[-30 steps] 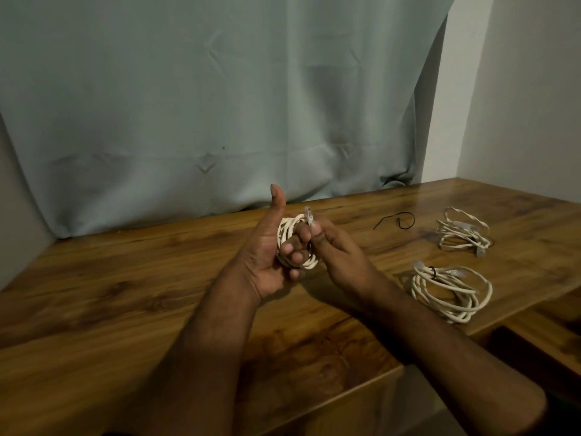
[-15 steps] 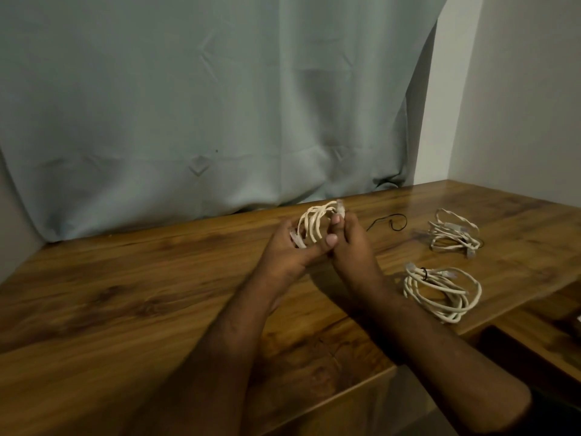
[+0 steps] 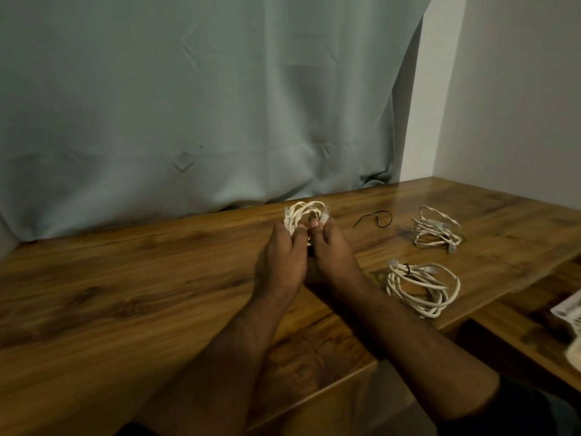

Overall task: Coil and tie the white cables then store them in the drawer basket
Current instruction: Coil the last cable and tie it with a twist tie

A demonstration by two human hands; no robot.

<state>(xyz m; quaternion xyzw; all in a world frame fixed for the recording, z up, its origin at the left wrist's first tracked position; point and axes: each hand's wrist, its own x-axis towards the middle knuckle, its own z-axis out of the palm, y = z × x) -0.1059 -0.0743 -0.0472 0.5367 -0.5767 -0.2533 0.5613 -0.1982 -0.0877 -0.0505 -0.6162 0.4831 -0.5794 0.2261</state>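
Both hands are up over the worktop (image 3: 125, 294), working one small coil of white cable (image 3: 303, 212). Left hand (image 3: 281, 262) is clamped on the coil's left side, fingers curled round the bundled loops. Right hand (image 3: 334, 256) pinches the right side near a clear plug end (image 3: 325, 214) that sticks up above the fingertips. The coil is held off the surface, in front of the curtain (image 3: 188, 105).

Step in hand, as I read it: finishing the coil, then tying.

- Keep the left grip tight on the loops; they look springy and will fan out if it slackens.
- Tuck the plug end along the bundle before tying, not across it.
- A loose black tie (image 3: 375, 218) lies on the worktop just right of the hands. Fetch it with the right hand only; left holds the coil.
- Cinch at one point, across all loops.

Two more coils lie to the right: the near coil (image 3: 423, 289) already has a dark tie on it; the far coil (image 3: 437, 229) looks bundled, tie not clear. A white basket corner (image 3: 569, 313) shows at the right edge, lower down, probably the drawer basket.
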